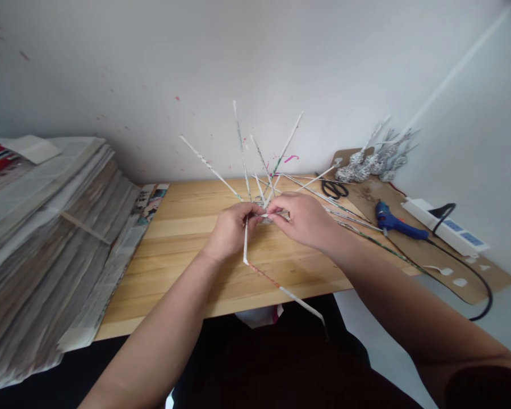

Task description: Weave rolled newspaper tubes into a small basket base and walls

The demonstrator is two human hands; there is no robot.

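Observation:
Over the middle of the wooden table, both my hands meet at the base of a woven bundle of rolled newspaper sticks (242,142), whose spokes fan up and outward. My left hand (234,224) pinches a paper stick at the base, fingers closed. From under it a long bent paper stick (262,274) hangs toward me and over the front edge. Close beside it, my right hand (300,218) pinches a whitish strip of the paper stick between thumb and forefinger. The woven base itself is mostly hidden behind my fingers.
Tall newspaper stacks (68,227) stand at the left. Loose paper sticks (344,213) and black scissors (334,188) lie right of my hands. Further right are a blue glue gun (400,222) with its cable, a white power strip (447,227) and foil-wrapped bundles (366,167) on cardboard.

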